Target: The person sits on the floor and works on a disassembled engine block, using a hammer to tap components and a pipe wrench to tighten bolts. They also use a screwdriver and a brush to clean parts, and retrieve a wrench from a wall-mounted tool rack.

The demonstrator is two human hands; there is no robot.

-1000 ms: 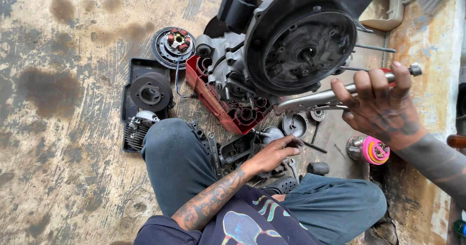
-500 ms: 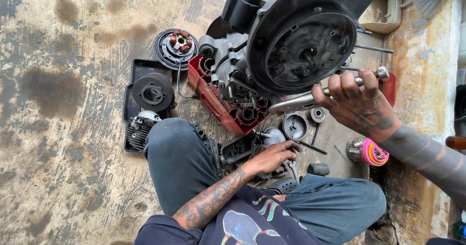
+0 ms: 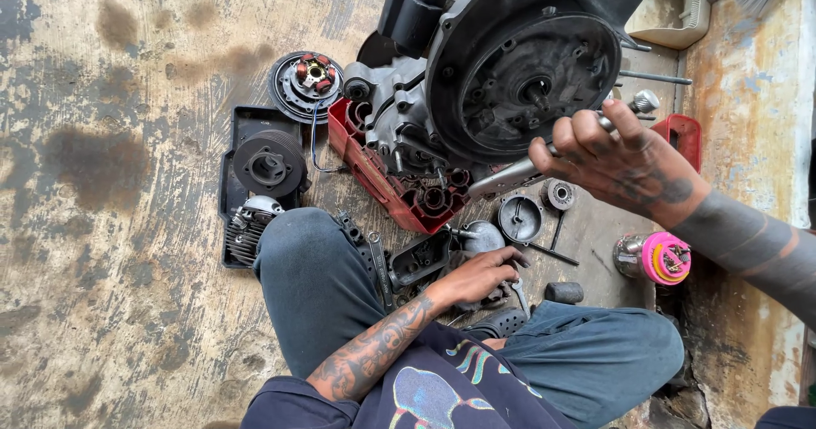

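Right hand [image 3: 616,161] is reaching in from the right, forearm extending diagonally, fingers [image 3: 586,136] curling tightly in a closed grip, knuckles facing the camera. Left hand [image 3: 480,274] is lying low between the bent knees, palm facing down, fingers loosely spreading forward, wrist straight. Left forearm is angling up from the torso toward the hand.

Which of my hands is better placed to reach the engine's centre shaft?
Probably the right hand: it grips the metal tool raised beside the engine. The left hand rests low among small parts on the floor.
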